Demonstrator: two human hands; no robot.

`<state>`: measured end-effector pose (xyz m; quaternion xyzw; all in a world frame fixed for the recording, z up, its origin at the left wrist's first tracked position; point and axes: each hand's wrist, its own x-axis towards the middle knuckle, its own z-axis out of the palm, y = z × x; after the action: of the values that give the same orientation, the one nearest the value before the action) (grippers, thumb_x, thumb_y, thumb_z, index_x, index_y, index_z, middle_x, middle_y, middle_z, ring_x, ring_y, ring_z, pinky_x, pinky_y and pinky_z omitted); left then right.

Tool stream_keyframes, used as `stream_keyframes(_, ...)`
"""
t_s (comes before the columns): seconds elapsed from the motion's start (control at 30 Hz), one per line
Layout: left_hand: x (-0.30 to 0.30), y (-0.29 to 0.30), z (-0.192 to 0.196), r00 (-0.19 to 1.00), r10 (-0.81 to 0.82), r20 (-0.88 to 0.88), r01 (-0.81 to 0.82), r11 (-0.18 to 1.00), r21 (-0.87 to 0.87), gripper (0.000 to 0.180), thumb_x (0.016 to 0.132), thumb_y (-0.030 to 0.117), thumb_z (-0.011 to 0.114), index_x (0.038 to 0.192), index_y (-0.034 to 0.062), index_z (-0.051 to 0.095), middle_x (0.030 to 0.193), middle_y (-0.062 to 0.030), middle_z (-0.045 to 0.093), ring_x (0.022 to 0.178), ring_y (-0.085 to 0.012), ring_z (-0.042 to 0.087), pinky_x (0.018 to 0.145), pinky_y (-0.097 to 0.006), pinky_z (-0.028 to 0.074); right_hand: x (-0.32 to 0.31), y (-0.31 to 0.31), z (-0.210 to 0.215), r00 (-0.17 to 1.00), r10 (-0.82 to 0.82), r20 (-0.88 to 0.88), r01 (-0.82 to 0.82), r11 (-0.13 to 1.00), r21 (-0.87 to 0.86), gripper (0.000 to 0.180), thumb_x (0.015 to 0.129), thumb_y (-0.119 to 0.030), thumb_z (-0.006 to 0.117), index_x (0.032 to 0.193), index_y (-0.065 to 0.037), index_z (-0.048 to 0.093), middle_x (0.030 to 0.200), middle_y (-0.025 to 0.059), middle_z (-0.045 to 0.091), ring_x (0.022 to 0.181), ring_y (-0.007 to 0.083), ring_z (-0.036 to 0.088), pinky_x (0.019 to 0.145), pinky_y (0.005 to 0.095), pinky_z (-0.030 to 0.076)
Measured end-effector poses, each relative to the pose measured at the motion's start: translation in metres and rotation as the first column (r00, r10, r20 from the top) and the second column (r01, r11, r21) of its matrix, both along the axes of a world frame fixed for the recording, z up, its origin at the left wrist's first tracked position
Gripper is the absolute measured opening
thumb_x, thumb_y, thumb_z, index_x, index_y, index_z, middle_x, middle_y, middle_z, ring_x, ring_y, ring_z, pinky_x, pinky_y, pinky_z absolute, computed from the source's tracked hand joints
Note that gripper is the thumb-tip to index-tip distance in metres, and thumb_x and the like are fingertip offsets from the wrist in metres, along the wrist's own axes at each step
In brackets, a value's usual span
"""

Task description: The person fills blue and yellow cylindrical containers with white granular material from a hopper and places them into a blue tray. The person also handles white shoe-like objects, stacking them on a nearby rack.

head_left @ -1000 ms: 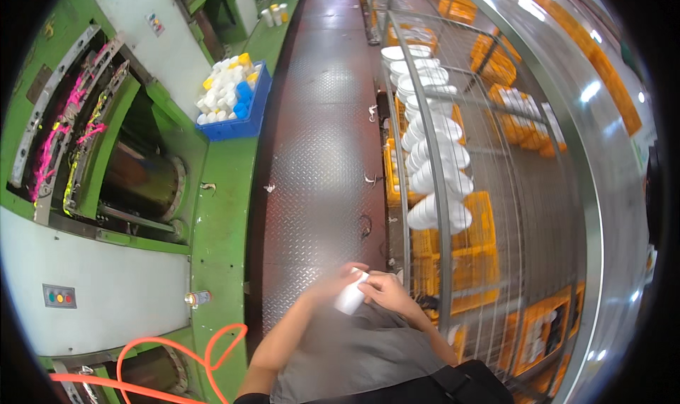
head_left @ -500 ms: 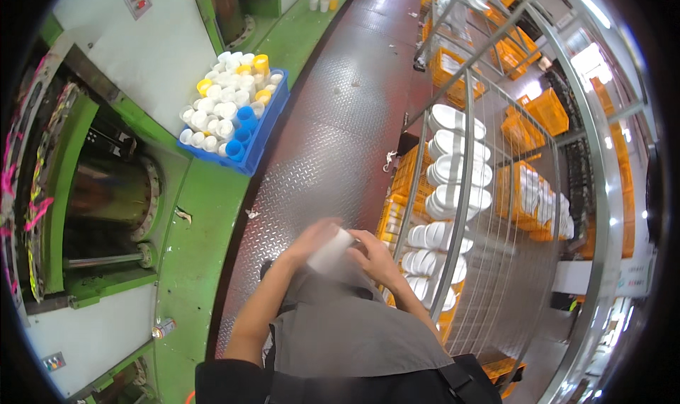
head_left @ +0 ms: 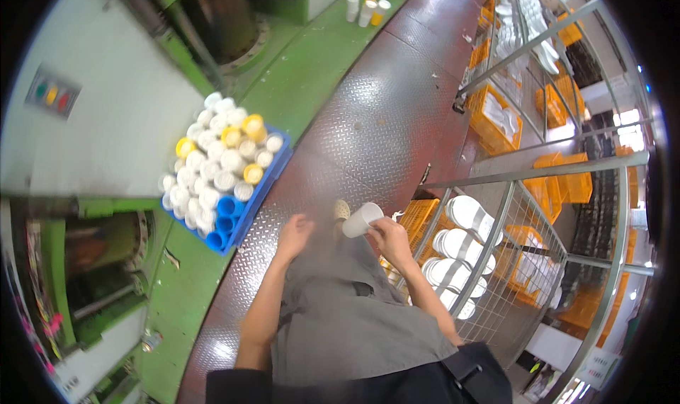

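A white cup (head_left: 362, 220) is held by its rim in my right hand (head_left: 392, 240), tilted with its mouth toward the upper right, above the metal floor. To its left, apart from the cup, my left hand (head_left: 293, 237) hangs in the air with loosely bent fingers and nothing visible in them. Ahead on the left stands a blue crate (head_left: 263, 196) packed with white, yellow and blue cups (head_left: 225, 224). My grey apron (head_left: 340, 319) lies below both hands.
Green machinery with a ledge (head_left: 283, 71) runs along the left, with several cups (head_left: 368, 11) farther off. On the right a metal rack (head_left: 499, 220) holds stacked white oval pieces (head_left: 453, 262). Orange crates (head_left: 496, 121) stand beyond it. Patterned metal plate (head_left: 354, 121) covers the floor.
My left hand has come off the cup and moved away to the left. The cup stays in my right hand, shifted right and up. The whole view has turned.
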<state>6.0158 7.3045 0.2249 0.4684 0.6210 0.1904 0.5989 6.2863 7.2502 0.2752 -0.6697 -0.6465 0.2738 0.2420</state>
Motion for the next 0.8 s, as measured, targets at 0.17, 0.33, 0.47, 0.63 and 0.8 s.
stream_keyframes(0.17, -0.014, 0.054, -0.033, 0.988, 0.136, -0.07, -0.137, 0.991, -0.011, 0.041, 0.095, 0.021, 0.067, 0.13, -0.0012, 0.058, 0.116, -0.0182, 0.068, 0.107, -0.0236, 0.066, 0.094, -0.035, 0.051, -0.024, 0.107, -0.014, 0.98, 0.192, 0.042, -0.184, 0.971, -0.154, 0.011, 0.082, -0.011, 0.064, 0.089, -0.004, 0.068, 0.093, 0.017, 0.068, 0.087, 0.0351, 0.068, 0.074, 0.0444, 0.055)
stream_keyframes(0.33, -0.064, 0.066, -0.071, 0.965, 0.073, -0.254, -0.108, 0.985, -0.131, 0.035, 0.094, 0.013, 0.061, 0.125, -0.0035, 0.061, 0.103, -0.0095, 0.069, 0.091, -0.0161, 0.065, 0.078, -0.028, 0.051, -0.081, 0.134, -0.026, 0.867, 0.45, -0.213, -0.476, 0.875, -0.087, 0.014, 0.079, -0.009, 0.063, 0.092, -0.011, 0.066, 0.095, 0.0093, 0.064, 0.089, 0.0295, 0.068, 0.073, 0.0432, 0.056)
stream_keyframes(0.47, -0.085, 0.085, -0.073, 0.961, 0.184, -0.205, -0.246, 0.909, -0.337, 0.035, 0.095, 0.015, 0.061, 0.125, -0.0022, 0.06, 0.1, -0.0074, 0.069, 0.087, -0.0142, 0.065, 0.071, -0.026, 0.051, -0.096, 0.148, -0.037, 0.866, 0.462, -0.189, -0.489, 0.861, -0.137, 0.014, 0.079, -0.01, 0.064, 0.092, -0.011, 0.065, 0.094, 0.0089, 0.064, 0.09, 0.0285, 0.068, 0.073, 0.0415, 0.056)
stream_keyframes(0.63, -0.078, 0.123, -0.07, 0.949, 0.253, -0.19, -0.31, 0.861, -0.403, 0.035, 0.098, 0.019, 0.058, 0.127, -0.0009, 0.059, 0.096, -0.0047, 0.069, 0.08, -0.0104, 0.064, 0.067, -0.024, 0.05, -0.088, 0.191, -0.036, 0.879, 0.453, -0.151, -0.471, 0.874, -0.119, 0.014, 0.079, -0.011, 0.065, 0.093, -0.009, 0.064, 0.094, 0.0094, 0.064, 0.091, 0.0281, 0.068, 0.072, 0.04, 0.056)
stream_keyframes(0.8, -0.064, 0.142, -0.079, 0.93, 0.359, -0.077, -0.363, 0.867, -0.342, 0.033, 0.096, 0.02, 0.061, 0.122, 0.0001, 0.059, 0.099, -0.0075, 0.07, 0.084, -0.0142, 0.065, 0.069, -0.026, 0.05, -0.075, 0.245, -0.021, 0.816, 0.566, -0.114, -0.577, 0.807, -0.124, 0.015, 0.079, -0.011, 0.065, 0.092, -0.006, 0.068, 0.097, 0.0127, 0.067, 0.093, 0.0305, 0.069, 0.074, 0.0406, 0.057)
